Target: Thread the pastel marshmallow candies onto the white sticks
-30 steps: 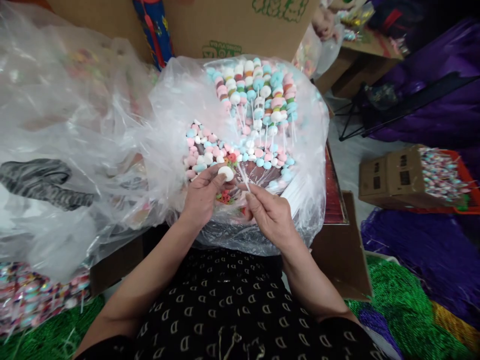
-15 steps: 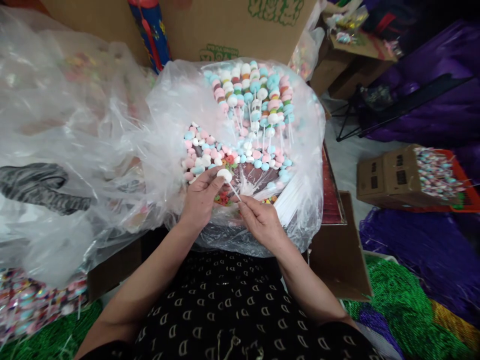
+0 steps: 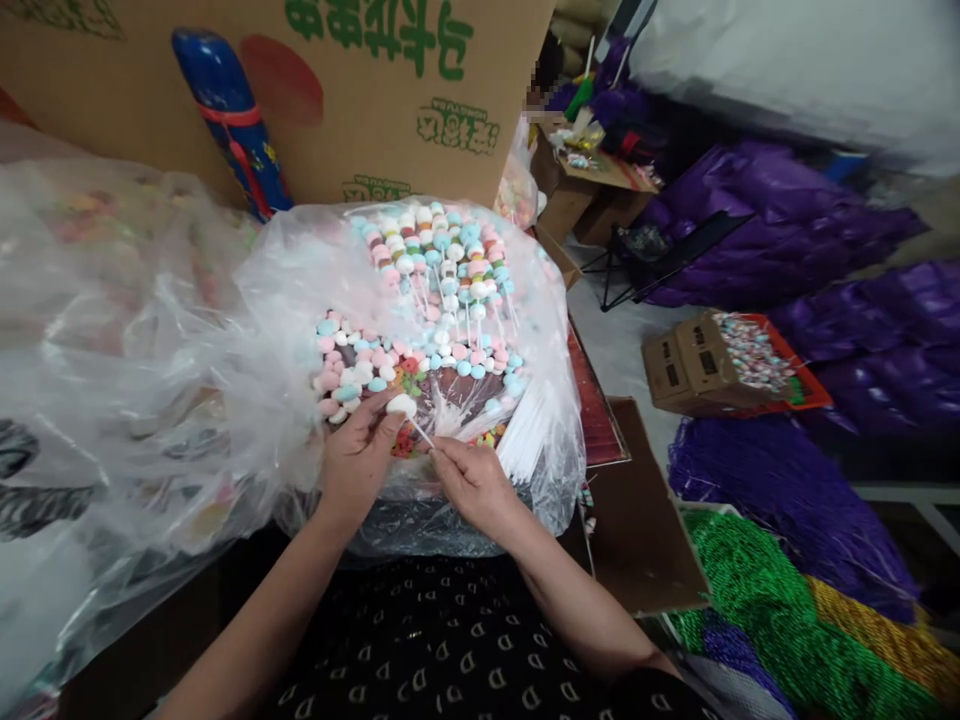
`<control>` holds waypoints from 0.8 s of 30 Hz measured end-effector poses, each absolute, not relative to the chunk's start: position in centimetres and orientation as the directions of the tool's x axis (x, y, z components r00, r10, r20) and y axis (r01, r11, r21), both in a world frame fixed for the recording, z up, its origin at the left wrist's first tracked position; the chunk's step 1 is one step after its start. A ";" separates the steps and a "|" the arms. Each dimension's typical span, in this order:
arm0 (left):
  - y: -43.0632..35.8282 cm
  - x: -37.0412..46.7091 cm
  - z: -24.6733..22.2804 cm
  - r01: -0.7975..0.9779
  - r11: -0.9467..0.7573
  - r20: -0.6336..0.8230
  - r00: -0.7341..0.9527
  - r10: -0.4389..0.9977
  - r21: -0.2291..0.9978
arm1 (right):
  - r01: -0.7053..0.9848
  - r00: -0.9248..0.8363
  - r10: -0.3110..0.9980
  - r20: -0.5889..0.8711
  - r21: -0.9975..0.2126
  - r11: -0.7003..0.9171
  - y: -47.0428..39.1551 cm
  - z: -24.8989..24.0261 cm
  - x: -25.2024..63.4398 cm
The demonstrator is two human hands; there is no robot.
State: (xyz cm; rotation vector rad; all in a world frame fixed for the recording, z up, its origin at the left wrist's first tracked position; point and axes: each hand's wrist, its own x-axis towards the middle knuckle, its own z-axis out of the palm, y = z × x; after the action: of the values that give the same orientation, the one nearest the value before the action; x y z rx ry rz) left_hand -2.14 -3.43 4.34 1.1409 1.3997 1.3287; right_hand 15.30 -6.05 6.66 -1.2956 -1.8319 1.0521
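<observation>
Between finger and thumb, my left hand (image 3: 358, 458) pinches a round white candy (image 3: 401, 405). My right hand (image 3: 472, 480) grips a thin white stick (image 3: 422, 430), whose upper end meets that candy. Both hands are over a clear plastic bag (image 3: 555, 390) spread open. Loose pink, white and blue candies (image 3: 352, 370) lie on it beyond my left hand, with red and green gummy rings (image 3: 405, 440) beside the fingers. Several finished-looking candy skewers (image 3: 442, 250) rest at the far side. A bundle of white sticks (image 3: 529, 430) lies to the right of my right hand.
A large cardboard box (image 3: 375, 120) stands behind, with a blue bottle (image 3: 232, 120) before it. Crumpled plastic bags (image 3: 135, 330) fill the left. On the right are an open carton (image 3: 645, 520), a box of wrapped candies (image 3: 694, 370), and green (image 3: 750, 570) and purple strands (image 3: 780, 500).
The view has shifted, so the hands and bag appear lower and further left, and more of the right side shows. Both hands keep the same hold on the candy and stick.
</observation>
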 end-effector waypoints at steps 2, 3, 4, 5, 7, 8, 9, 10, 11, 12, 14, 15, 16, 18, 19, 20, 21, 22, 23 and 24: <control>-3.6 -2.0 4.4 0.135 -0.028 0.056 -0.207 0.977 0.990 | 0.400 -0.280 0.959 0.045 -0.903 0.159 -6.1 6.6 15.3; -3.7 -2.0 4.4 0.177 -0.048 0.084 -0.207 0.975 0.983 | 0.383 -0.273 0.962 0.035 -0.913 0.142 -6.2 6.6 15.2; -3.8 -1.9 4.3 0.213 -0.065 0.109 -0.202 0.973 0.975 | 0.367 -0.268 0.963 0.022 -0.922 0.123 -6.3 6.6 15.2; -3.9 -1.9 4.3 0.244 -0.079 0.130 -0.199 0.971 0.967 | 0.352 -0.264 0.964 0.005 -0.930 0.102 -6.4 6.5 15.1; -4.0 -1.8 4.2 0.287 -0.090 0.151 -0.197 0.969 0.954 | 0.320 -0.254 0.967 -0.035 -0.946 0.050 -6.6 6.3 14.8; -4.1 -1.7 4.2 0.302 -0.094 0.159 -0.198 0.967 0.949 | 0.302 -0.246 0.968 -0.059 -0.953 0.019 -6.7 6.1 14.6; -4.1 -1.6 4.1 0.315 -0.100 0.170 -0.202 0.965 0.944 | 0.281 -0.236 0.968 -0.082 -0.960 -0.012 -6.8 5.9 14.4; -4.2 -1.6 4.1 0.328 -0.108 0.182 -0.207 0.961 0.939 | 0.258 -0.227 0.968 -0.104 -0.965 -0.043 -6.9 5.8 14.2; -4.2 -1.5 4.1 0.336 -0.116 0.194 -0.210 0.958 0.935 | 0.236 -0.218 0.968 -0.123 -0.969 -0.070 -7.0 5.6 14.0; -4.2 -1.5 4.1 0.340 -0.123 0.202 -0.209 0.957 0.933 | 0.212 -0.210 0.968 -0.137 -0.973 -0.092 -7.1 5.6 13.8; -4.2 -1.4 4.1 0.332 -0.131 0.206 -0.202 0.958 0.934 | 0.166 -0.202 0.966 -0.161 -0.978 -0.128 -7.2 5.6 13.5; -4.2 -1.4 4.1 0.324 -0.134 0.204 -0.193 0.960 0.936 | 0.148 -0.201 0.964 -0.174 -0.978 -0.146 -7.2 5.6 13.3; -4.2 -1.4 4.1 0.318 -0.135 0.201 -0.185 0.962 0.938 | 0.134 -0.199 0.962 -0.189 -0.977 -0.164 -7.2 5.7 13.2; -4.2 -1.4 4.1 0.316 -0.140 0.202 -0.172 0.964 0.938 | 0.115 -0.192 0.955 -0.227 -0.971 -0.208 -7.2 5.9 13.0; -4.2 -1.4 4.1 0.320 -0.146 0.208 -0.170 0.963 0.936 | 0.108 -0.191 0.949 -0.251 -0.966 -0.233 -7.1 6.0 12.9; -4.2 -1.4 4.1 0.323 -0.149 0.212 -0.169 0.963 0.935 | 0.097 -0.190 0.943 -0.272 -0.961 -0.257 -7.0 6.0 12.7; -4.2 -1.3 4.1 0.322 -0.152 0.214 -0.167 0.962 0.934 | 0.082 -0.192 0.937 -0.291 -0.956 -0.280 -6.9 6.0 12.6; -4.1 -1.3 4.1 0.314 -0.152 0.211 -0.165 0.963 0.937 | 0.064 -0.193 0.932 -0.307 -0.952 -0.300 -6.8 5.9 12.6; -4.0 -1.2 4.1 0.296 -0.148 0.203 -0.164 0.965 0.944 | 0.052 -0.197 0.928 -0.317 -0.948 -0.313 -6.6 6.0 12.6; -3.9 -1.2 4.0 0.272 -0.136 0.186 -0.165 0.969 0.953 | 0.047 -0.204 0.925 -0.319 -0.947 -0.317 -6.6 6.0 12.7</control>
State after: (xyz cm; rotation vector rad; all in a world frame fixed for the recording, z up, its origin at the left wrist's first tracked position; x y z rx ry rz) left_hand -1.23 -3.94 4.01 1.4337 1.4679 1.3415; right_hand 12.69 -6.57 6.00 -1.3514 -1.2034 1.6047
